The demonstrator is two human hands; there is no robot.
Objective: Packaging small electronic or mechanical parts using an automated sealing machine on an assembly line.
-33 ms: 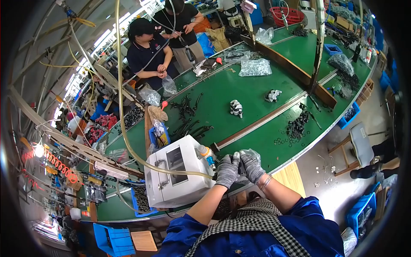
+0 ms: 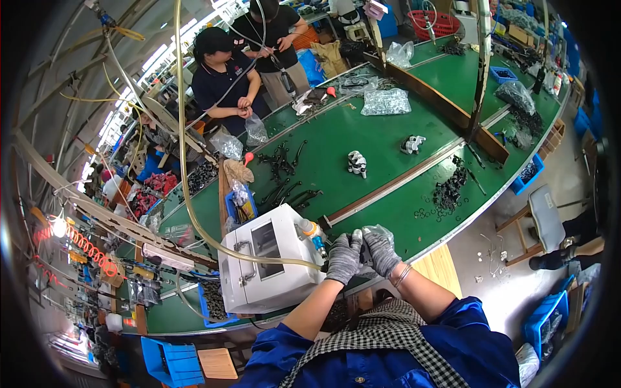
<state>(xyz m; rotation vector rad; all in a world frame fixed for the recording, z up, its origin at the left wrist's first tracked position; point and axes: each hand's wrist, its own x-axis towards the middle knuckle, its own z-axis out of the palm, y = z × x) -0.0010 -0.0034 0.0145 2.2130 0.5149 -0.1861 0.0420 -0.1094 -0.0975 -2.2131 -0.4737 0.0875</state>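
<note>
My two hands, seen from above, meet at the near edge of a green worktable. My grey-gloved left hand and grey-gloved right hand nearly touch, and between them sits a small dark piece, mostly hidden by my fingers. My right fingers are curled closed around it; my left hand lies against its left side, and I cannot tell whether those fingers grip. Clear plastic film shows just beyond my right hand. Thin bangles circle my right wrist, and I wear a black-and-white checked apron over blue sleeves

Just left of my hands stands a white boxy machine with dark windows. An orange-and-white fitting rises at its right side, near my left hand, and a yellowish hose arcs down across its front. Farther left, a blue bin holds small dark parts

To the right, a heap of black parts lies on the table, with loose black rings scattered near it. Past a long rail, two white-and-black clusters stand well apart from my hands. Black lever-shaped parts spread at the far left, where a co-worker in a dark cap stands with hands together above a clear bag
</note>
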